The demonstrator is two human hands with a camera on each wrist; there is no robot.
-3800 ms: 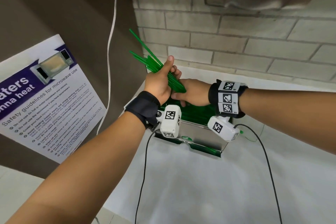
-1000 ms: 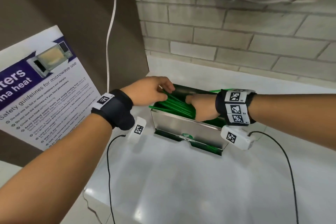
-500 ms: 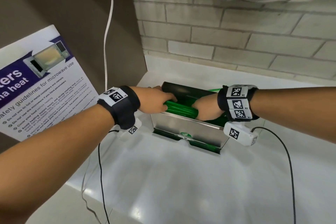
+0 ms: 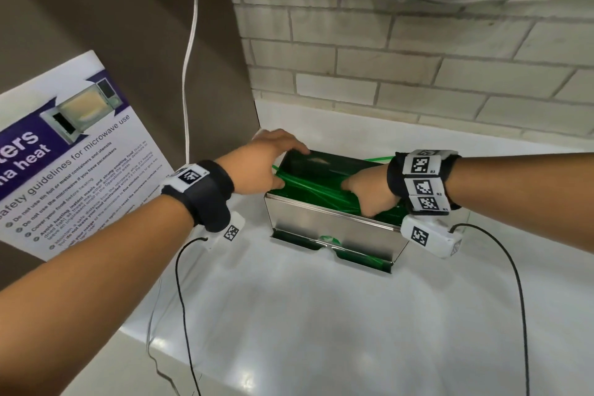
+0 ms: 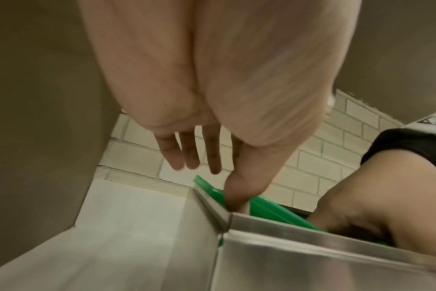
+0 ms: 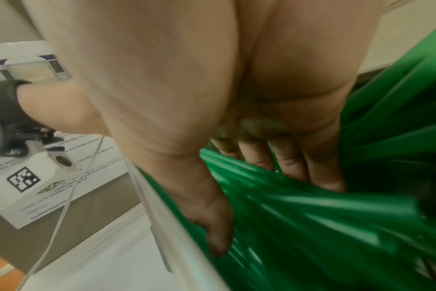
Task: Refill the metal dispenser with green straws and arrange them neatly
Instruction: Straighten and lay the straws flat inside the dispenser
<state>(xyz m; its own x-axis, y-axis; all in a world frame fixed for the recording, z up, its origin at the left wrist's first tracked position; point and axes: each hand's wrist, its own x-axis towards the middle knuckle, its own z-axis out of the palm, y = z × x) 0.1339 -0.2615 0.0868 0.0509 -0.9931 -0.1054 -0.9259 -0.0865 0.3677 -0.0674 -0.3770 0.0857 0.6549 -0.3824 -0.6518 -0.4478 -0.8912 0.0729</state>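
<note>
The metal dispenser [image 4: 334, 228] stands open-topped on the white counter, full of green straws [image 4: 308, 187]. My left hand [image 4: 283, 170] hovers over its left end with fingers [image 5: 192, 157] straight and spread, and the thumb presses on the straw ends at the corner [image 5: 236, 198]. My right hand [image 4: 363, 198] reaches down inside the right half. Its straight fingers [image 6: 286, 163] lie behind the straws [image 6: 336, 226] and its thumb lies along the front wall [image 6: 162, 216]. Several straws lie crossed, and one pokes over the back right rim.
A microwave safety poster [image 4: 64, 170] leans at the left, with a white cable [image 4: 189, 58] hanging beside the brown panel. A brick wall stands close behind. Black wrist-camera cables [image 4: 186, 283] trail over the counter [image 4: 289, 315], whose front edge is near. The dispenser's lower tray [image 4: 353, 255] shows straws.
The bundle once held above the dispenser now lies inside it. In the last half second my left hand let go of the straw ends and spread its fingers; my right hand stays inside.
</note>
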